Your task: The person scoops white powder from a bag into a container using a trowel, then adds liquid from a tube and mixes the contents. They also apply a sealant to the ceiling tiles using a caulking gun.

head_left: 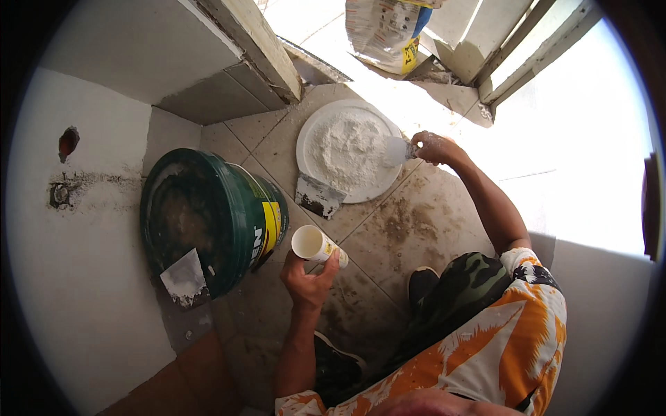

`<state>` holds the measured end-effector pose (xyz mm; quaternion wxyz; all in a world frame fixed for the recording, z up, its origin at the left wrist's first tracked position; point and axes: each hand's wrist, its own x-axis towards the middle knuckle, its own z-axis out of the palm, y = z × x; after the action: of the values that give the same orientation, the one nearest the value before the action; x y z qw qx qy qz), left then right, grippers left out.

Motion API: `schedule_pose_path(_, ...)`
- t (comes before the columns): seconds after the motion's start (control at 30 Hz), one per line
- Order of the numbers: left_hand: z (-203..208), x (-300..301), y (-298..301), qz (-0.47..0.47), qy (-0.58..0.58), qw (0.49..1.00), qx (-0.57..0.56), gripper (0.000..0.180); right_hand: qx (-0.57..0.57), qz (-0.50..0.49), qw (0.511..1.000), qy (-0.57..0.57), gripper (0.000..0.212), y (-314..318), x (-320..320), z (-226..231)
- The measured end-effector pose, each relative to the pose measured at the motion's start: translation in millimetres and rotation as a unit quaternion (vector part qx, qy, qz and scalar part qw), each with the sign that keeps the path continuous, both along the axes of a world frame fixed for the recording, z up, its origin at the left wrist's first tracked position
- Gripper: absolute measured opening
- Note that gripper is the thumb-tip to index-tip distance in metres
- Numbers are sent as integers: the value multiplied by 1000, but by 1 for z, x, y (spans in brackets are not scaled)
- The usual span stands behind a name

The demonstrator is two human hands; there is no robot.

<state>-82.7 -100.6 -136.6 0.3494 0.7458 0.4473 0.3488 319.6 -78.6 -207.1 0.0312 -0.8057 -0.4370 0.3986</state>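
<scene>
My left hand (310,283) is closed around a white paper cup (316,245), its mouth tilted toward the camera and pale inside. Beyond it, a round white basin (302,142) on the floor holds a heap of white powder (347,144). Fingers of my right hand (436,148) wrap the handle of a putty knife (398,150), whose blade reaches over the basin's right rim to the powder. A flat metal plastering blade (319,196), smeared with white, rests against the basin's near left rim.
On the left stands a large lidded green bucket (239,208); another scraper blade (185,279) lies on its lid. A printed sack (381,31) sits at the sunlit doorway, beside a wooden frame (260,48). Dark dirt stains the floor tiles (423,215). My shoes (422,283) are close by.
</scene>
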Motion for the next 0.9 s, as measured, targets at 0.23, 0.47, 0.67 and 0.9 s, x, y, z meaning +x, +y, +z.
schedule_pose_path(0.23,-8,2,2,1,1,1000,-3,36,124,102,985,-70,34,21,-5,2)
schedule_pose_path(0.47,-6,8,5,-3,8,1000,-11,35,148,226,951,-149,25,68,-59,41)
schedule_pose_path(0.67,-5,17,10,0,12,999,-30,35,272,280,892,-229,15,76,-61,11)
schedule_pose_path(0.9,0,32,21,-17,37,999,-16,37,249,343,880,-214,17,104,-78,22)
